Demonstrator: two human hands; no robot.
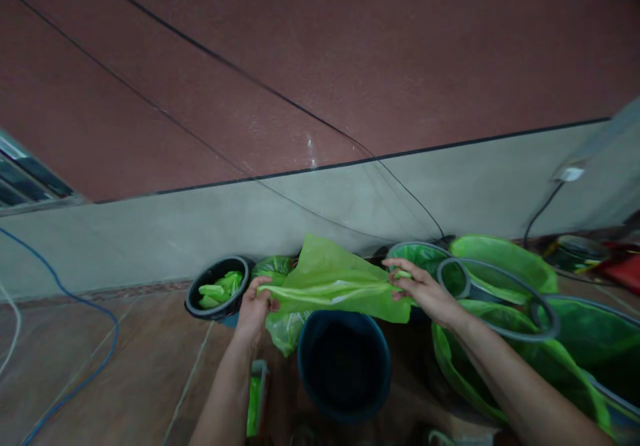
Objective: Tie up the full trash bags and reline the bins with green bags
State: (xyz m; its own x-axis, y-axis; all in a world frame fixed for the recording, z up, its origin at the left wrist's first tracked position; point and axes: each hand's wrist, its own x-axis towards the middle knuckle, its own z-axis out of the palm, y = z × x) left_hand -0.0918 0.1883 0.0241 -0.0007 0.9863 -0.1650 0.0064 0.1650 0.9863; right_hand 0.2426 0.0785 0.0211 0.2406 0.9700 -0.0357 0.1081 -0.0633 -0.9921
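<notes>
A light-green plastic bag (335, 273) is stretched sideways in the air between my two hands. My left hand (257, 306) pinches its left end, and my right hand (413, 283) grips the right end, with some fingers spread. Below the bag stands a dark blue bucket (345, 366), its mouth facing up and its inside in shadow. Behind my left hand, a dark bin (217, 289) contains folded green bags (220, 291). A filled-looking green bag (287, 329) lies partly hidden behind the stretched one.
Bins lined with green bags (505, 263) crowd the right side, with loose grey rings (500, 293) on top. A narrow container (257, 393) with green plastic sits near my left forearm. A blue cable (107, 313) curves over the tiled floor; black wires (280, 96) hang along the wall.
</notes>
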